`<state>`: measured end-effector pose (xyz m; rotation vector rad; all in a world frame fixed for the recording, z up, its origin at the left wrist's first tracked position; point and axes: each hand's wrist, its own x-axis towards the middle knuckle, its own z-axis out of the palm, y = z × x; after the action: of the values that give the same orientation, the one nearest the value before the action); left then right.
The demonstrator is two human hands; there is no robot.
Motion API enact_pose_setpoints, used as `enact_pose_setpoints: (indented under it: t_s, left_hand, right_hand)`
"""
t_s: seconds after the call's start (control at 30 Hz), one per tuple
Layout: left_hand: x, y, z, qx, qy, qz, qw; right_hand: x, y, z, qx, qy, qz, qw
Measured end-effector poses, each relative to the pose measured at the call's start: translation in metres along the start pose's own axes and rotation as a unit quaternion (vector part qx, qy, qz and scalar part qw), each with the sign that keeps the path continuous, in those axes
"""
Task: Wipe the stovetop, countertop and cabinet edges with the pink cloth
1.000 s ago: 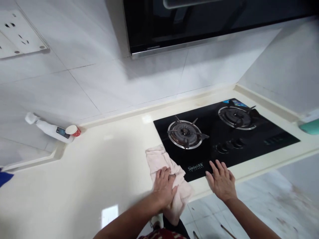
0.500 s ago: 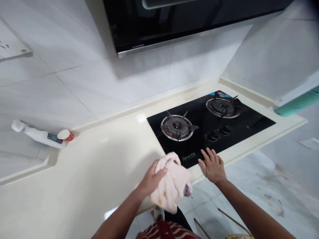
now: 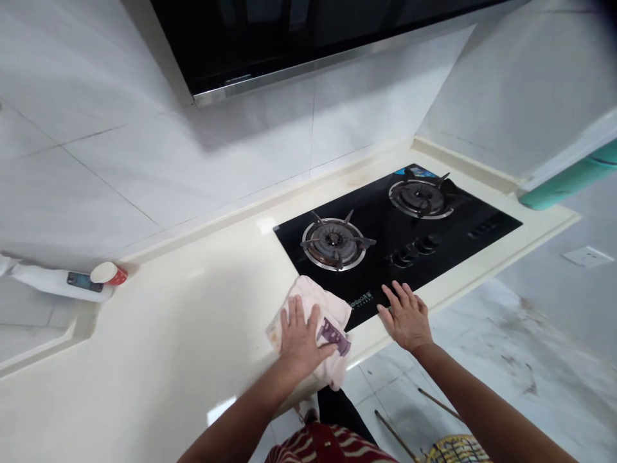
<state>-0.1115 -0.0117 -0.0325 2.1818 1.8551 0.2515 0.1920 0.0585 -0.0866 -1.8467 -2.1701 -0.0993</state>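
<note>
Our left hand (image 3: pixel 299 341) lies flat, fingers spread, pressing rather than gripping the pink cloth (image 3: pixel 331 307) on the counter (image 3: pixel 207 308), at the hob's (image 3: pixel 373 273) left edge; our right hand (image 3: pixel 407 319), loosely open and empty, rests at its front edge; we judge wiping partly done, the cloth being stained; both burners (image 3: pixel 333 241) probably remain.

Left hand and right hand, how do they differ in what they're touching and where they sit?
The left hand lies on the pink cloth; the right hand has no cloth under it. The left is by the cooktop's front left corner, while the right is farther right, along its front edge. Both are bare, open and palm down.
</note>
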Motion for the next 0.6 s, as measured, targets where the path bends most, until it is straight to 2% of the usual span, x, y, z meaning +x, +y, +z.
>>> enact_pose_setpoints:
  t_s: [0.1, 0.17, 0.23, 0.3, 0.4, 0.47, 0.53, 0.6]
  left_hand:
    - [-0.005, 0.014, 0.008, 0.004, 0.002, 0.028, 1.0]
    - [-0.006, 0.006, 0.004, 0.008, 0.014, 0.051, 0.999]
    - [-0.003, -0.013, -0.005, 0.02, 0.025, 0.048, 0.998]
    - [0.006, -0.041, -0.018, 0.043, 0.035, 0.004, 0.998]
    - [0.026, -0.094, -0.045, 0.084, 0.049, -0.102, 0.99]
    - [0.037, -0.128, -0.063, 0.102, 0.056, -0.175, 0.978]
    - [0.038, -0.154, -0.077, 0.113, 0.062, -0.241, 0.962]
    - [0.025, -0.169, -0.083, 0.123, 0.066, -0.291, 0.947]
  right_hand:
    - [-0.003, 0.003, 0.002, 0.015, 0.009, 0.001, 1.0]
    - [-0.004, 0.005, 0.005, 0.021, 0.016, 0.0, 1.0]
    - [-0.004, 0.002, 0.008, 0.027, 0.012, 0.009, 1.0]
    - [-0.002, -0.007, 0.011, 0.032, 0.004, 0.039, 0.999]
    - [0.002, -0.029, 0.011, 0.028, 0.013, 0.086, 0.996]
    - [0.004, -0.041, 0.009, 0.022, 0.025, 0.094, 0.995]
    - [0.004, -0.047, 0.008, 0.025, 0.032, 0.096, 0.995]
    - [0.004, -0.047, 0.007, 0.035, 0.029, 0.104, 0.994]
